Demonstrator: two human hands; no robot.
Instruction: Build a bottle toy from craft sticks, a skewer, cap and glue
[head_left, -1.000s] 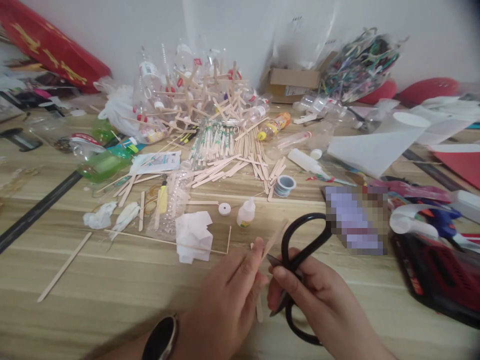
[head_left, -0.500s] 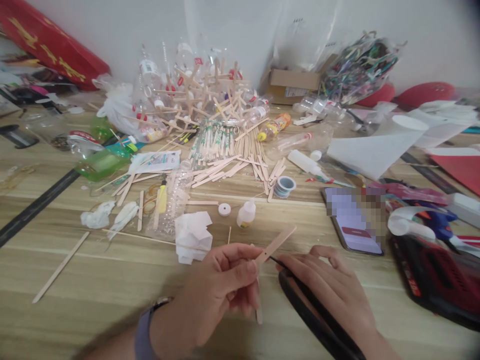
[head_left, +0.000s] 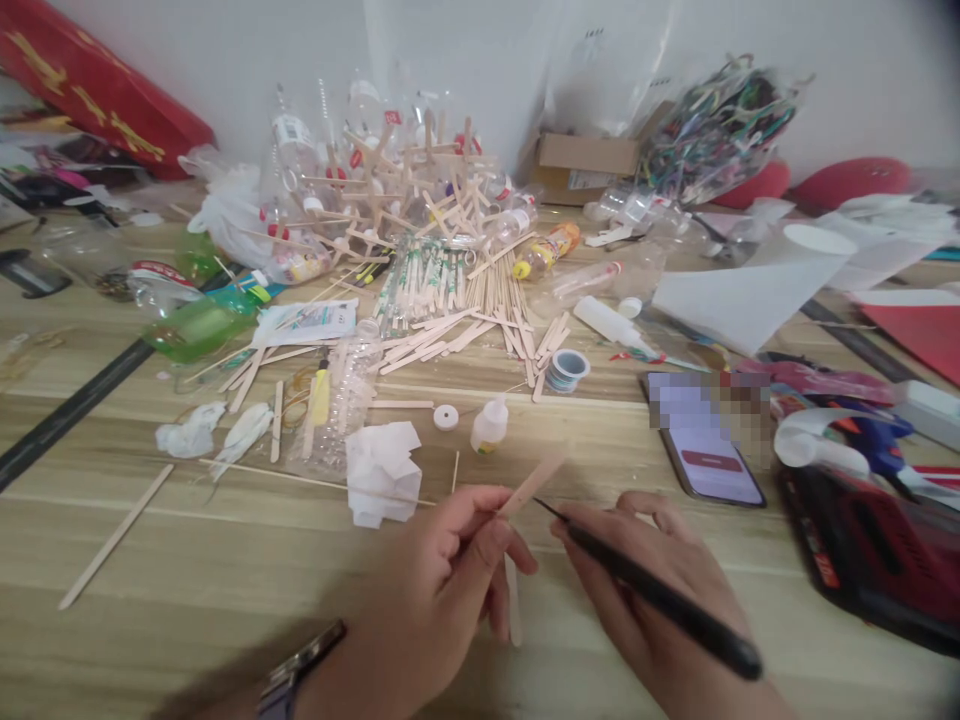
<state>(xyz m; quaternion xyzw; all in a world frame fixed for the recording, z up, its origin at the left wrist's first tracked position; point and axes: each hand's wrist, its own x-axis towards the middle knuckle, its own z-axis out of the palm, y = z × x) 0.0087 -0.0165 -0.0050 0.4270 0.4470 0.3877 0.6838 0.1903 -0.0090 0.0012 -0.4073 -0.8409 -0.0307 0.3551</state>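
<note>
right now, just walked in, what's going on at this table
The person's left hand grips a flat wooden stick over the table. The right hand holds a black-handled tool, its thin tip close to the stick. Just beyond the hands are a small white bottle and some white paper.

On the table (head_left: pixel 247 560), dropper bottle (head_left: pixel 490 426) stands beyond left hand (head_left: pixel 446 590), paper (head_left: pixel 382 465) left of that bottle. Phone (head_left: pixel 701 450) lies beyond and right of right hand (head_left: pixel 664 545); spool (head_left: pixel 568 372) sits farther back, between phone and dropper bottle. Box (head_left: pixel 585 160) stands at rear, right of bottle cluster (head_left: pixel 294 142).
</note>
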